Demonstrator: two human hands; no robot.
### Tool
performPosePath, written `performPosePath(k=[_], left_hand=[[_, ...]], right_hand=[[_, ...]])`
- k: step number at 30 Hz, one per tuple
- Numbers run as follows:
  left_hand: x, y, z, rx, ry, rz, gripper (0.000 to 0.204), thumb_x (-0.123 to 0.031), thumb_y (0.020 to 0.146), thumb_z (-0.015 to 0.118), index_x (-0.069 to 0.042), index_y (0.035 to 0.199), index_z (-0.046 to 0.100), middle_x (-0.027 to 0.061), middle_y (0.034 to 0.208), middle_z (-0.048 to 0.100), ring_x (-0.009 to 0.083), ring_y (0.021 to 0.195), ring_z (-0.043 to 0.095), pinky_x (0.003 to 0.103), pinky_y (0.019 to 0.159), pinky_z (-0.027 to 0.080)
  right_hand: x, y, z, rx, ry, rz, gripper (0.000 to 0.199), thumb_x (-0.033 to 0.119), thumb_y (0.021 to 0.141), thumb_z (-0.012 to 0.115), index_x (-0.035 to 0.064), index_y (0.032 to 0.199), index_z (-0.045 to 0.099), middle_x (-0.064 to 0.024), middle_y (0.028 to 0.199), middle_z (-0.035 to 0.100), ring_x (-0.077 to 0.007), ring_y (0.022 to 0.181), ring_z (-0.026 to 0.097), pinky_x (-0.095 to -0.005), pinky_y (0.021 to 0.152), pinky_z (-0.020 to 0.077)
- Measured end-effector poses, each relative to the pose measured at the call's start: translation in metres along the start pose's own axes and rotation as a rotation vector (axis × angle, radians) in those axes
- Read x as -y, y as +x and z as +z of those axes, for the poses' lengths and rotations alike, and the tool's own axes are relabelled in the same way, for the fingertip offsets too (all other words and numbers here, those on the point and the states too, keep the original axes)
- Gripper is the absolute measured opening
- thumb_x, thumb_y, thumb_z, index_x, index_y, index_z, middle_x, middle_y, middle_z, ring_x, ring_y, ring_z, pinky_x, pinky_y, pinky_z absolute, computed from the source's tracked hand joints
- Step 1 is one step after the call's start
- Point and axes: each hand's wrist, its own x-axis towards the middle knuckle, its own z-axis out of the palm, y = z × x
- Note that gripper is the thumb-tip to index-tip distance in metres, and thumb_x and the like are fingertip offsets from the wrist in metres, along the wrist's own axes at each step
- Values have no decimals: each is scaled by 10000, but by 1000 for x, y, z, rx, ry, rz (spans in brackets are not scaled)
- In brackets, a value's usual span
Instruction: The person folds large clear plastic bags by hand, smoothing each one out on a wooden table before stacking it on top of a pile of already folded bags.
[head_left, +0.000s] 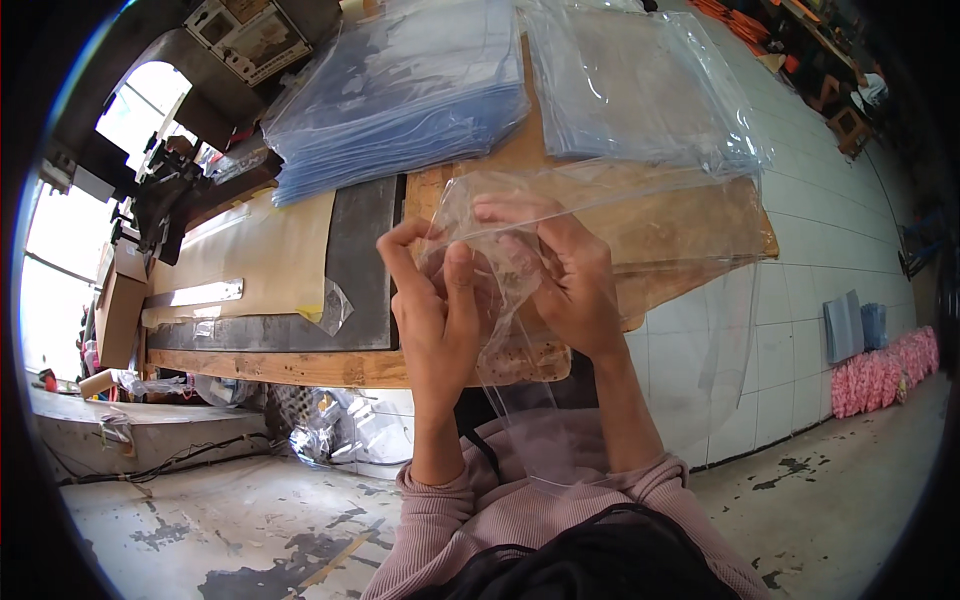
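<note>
A transparent plastic bag or sleeve [690,215] hangs between my hands and spreads to the right, past the table edge. My left hand [435,305] grips its crumpled edge with bent fingers, the thumb pointing up. On the other side my right hand [575,275] pinches the same plastic, fingers curled toward the left hand. A narrow flap of it drops down in front of my sweater. Folds of film partly cover the fingertips, so the exact grip is hard to see. Beyond the hands lie a thick stack of bluish transparent sleeves [400,110] and a second stack [630,90] to its right.
The wooden table [280,366] carries a dark board [365,260] with brown paper [270,245] and a metal ruler [200,293]. A black machine [170,195] stands at the left. Pink bundles [885,372] sit along the right wall. Another person [872,92] is at the far right.
</note>
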Motion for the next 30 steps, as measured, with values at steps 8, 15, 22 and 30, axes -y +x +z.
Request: performPosePath(k=[8,15,22,30], left_hand=[[10,5,-10,75,-37,99,163,-147,938,434,-2,948,509,150,1106,531,183,1037,500,290,845,402],[10,9,-8,114,-53,173,174,-157,938,429,-15,884,515,170,1329,410,149,1010,385,276,867,328],[5,5,-5,-28,-32,196,181,-161,937,444,-2,919,530,112,1233,489,62,903,481,203,836,366],[6,2,-6,-22,-128,58,195,-131,914,457,38,920,555,147,1197,489,200,1095,443,315,918,345]], right_hand=[[7,8,5,71,-35,-8,272,83,905,473,-19,1152,521,-111,1116,584,-193,954,601,-287,822,466],[9,7,9,78,-67,44,339,69,894,467,6,1226,443,-124,1126,556,-198,967,588,-297,823,466],[7,7,11,40,-145,31,323,104,871,518,18,1181,493,-142,1100,559,-209,964,582,-310,790,486],[5,9,9,58,-143,-32,312,105,857,520,25,1159,521,-127,1089,562,-225,973,576,-315,800,483]])
